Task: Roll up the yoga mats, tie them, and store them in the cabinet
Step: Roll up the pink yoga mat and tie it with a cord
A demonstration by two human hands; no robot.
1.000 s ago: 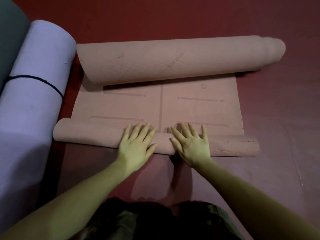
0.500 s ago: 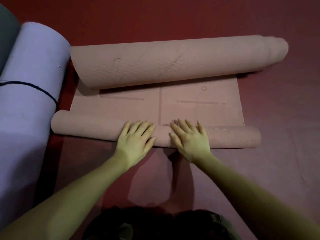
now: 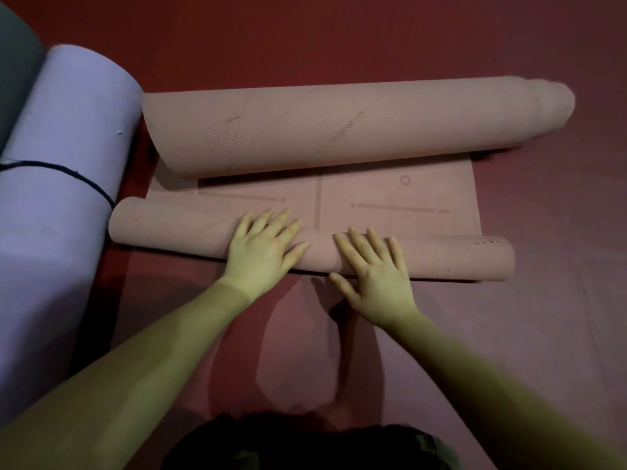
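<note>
The pink yoga mat (image 3: 390,195) lies across the red floor (image 3: 543,334), its far end curled into a thick roll (image 3: 339,127) and its near end in a thin roll (image 3: 169,228) that touches the tied lavender mat (image 3: 61,198) at the left. Judging by the thin roll's slant, pressure should be kept even so the edges stay flush. The left hand (image 3: 261,252) and right hand (image 3: 376,276) press flat on it, fingers straight and spread, gripping nothing.

The left edge cuts off the lavender mat (image 3: 64,184) and grey roll (image 3: 17,72).
</note>
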